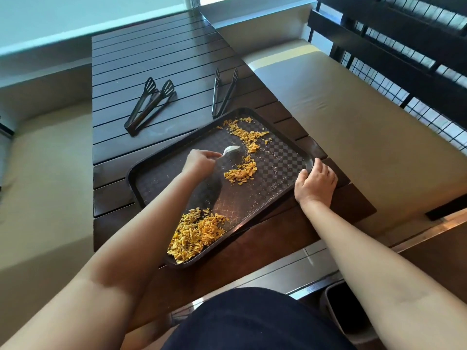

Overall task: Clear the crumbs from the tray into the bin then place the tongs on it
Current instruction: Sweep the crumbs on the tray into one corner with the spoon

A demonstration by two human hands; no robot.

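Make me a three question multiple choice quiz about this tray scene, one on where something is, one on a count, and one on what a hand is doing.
1. Where does the biggest heap of crumbs lie on the tray?
A. near corner
B. far corner
C. middle

2. How many pairs of tongs lie on the table?
A. one
B. two
C. three

3. What is the left hand doing?
A. resting flat on the table
B. gripping tongs
C. holding a spoon

Answers:
1 A, the largest heap sits at the tray's corner nearest the person.
2 B, the left tongs and the right tongs lie beyond the tray.
3 C, its fingers pinch the spoon handle while the right hand grips the tray edge.
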